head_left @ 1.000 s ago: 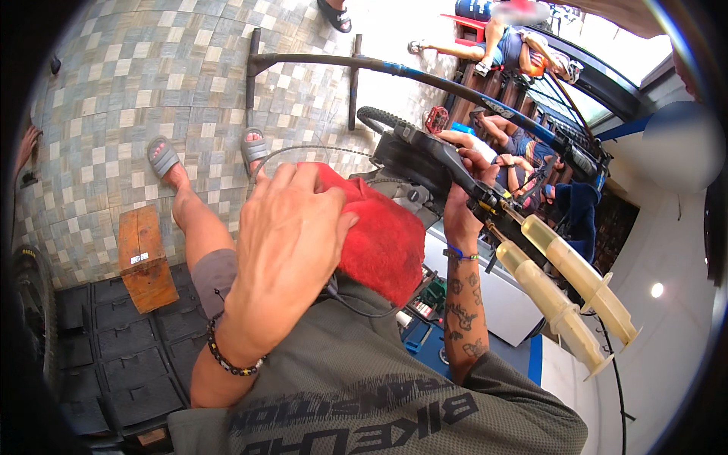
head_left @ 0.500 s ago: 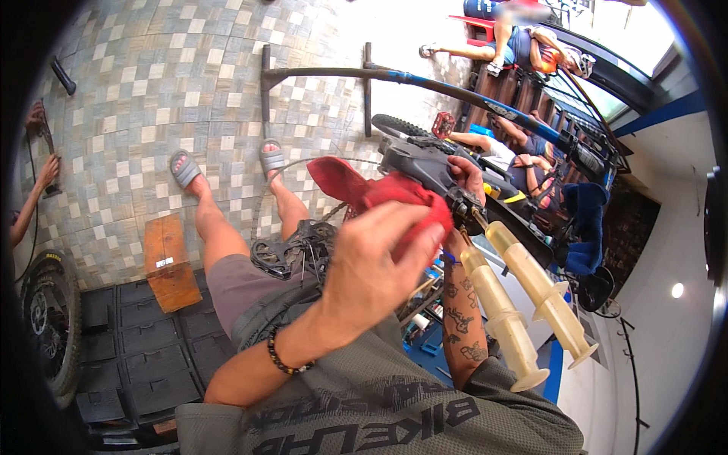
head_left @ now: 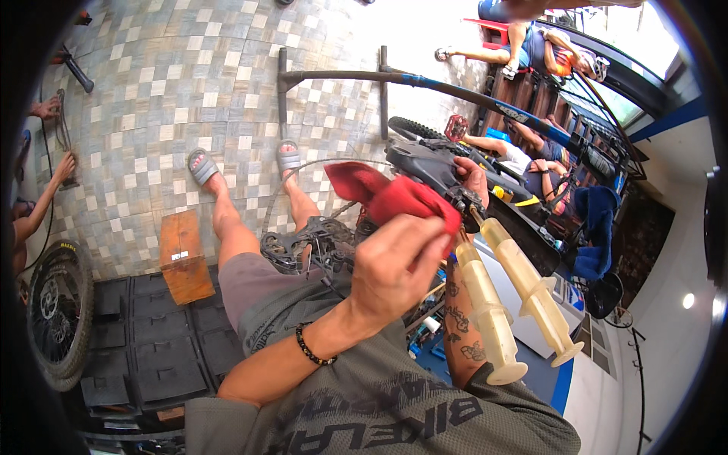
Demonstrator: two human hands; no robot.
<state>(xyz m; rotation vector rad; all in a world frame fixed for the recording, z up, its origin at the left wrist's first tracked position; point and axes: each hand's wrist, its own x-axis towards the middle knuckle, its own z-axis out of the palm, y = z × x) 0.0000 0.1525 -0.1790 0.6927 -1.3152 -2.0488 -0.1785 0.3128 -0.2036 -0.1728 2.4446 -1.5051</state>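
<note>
Red cloth [head_left: 409, 199], soft and bunched, pinched in the fingers of the left hand [head_left: 396, 264]; a loose, pointed flap spreads toward the upper left, while the gathered end narrows beside the fittings [head_left: 472, 216] to its right, contact between them being unclear. Behind the cloth lies a black bicycle part [head_left: 425, 163], smooth and elongated, slanting down toward the fittings, with the right hand [head_left: 472, 180] at its far side. Two large syringes, translucent and yellowish, hang side by side, roughly parallel: the nearer syringe [head_left: 483, 303] and the farther syringe [head_left: 523, 277]. Their narrow ends meet the fittings; their flanged plunger ends point toward the lower right.
</note>
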